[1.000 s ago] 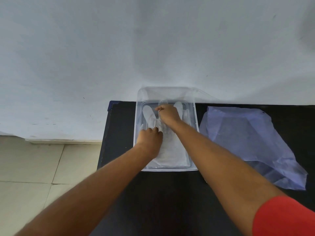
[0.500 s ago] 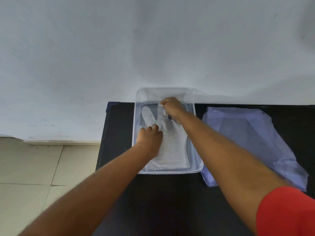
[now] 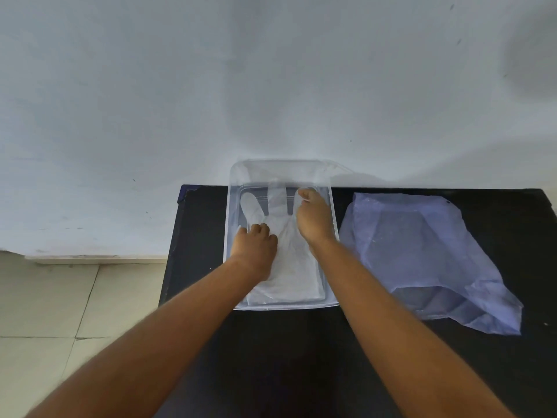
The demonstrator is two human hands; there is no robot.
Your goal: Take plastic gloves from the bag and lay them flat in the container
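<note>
A clear plastic container (image 3: 229, 236) stands on the black table against the wall. Translucent white plastic gloves (image 3: 289, 267) lie flat inside it, fingers pointing to the far end. My left hand (image 3: 256, 248) rests on the glove's left side with curled fingers pressing it down. My right hand (image 3: 313, 221) sits at the right of the container, its fingertips pinching one of the glove's fingers near the far end. The bluish plastic bag (image 3: 422, 254) lies flattened on the table to the right of the container.
The black table (image 3: 271, 357) ends at its left edge beside a tiled floor (image 3: 60, 312). A white wall (image 3: 271, 86) rises directly behind the container. Bare table surface shows in front of the container and around the bag.
My right hand moved from the glove's middle fingers to the right side of the container, gripping a glove finger there. The left hand stayed pressing the glove.
</note>
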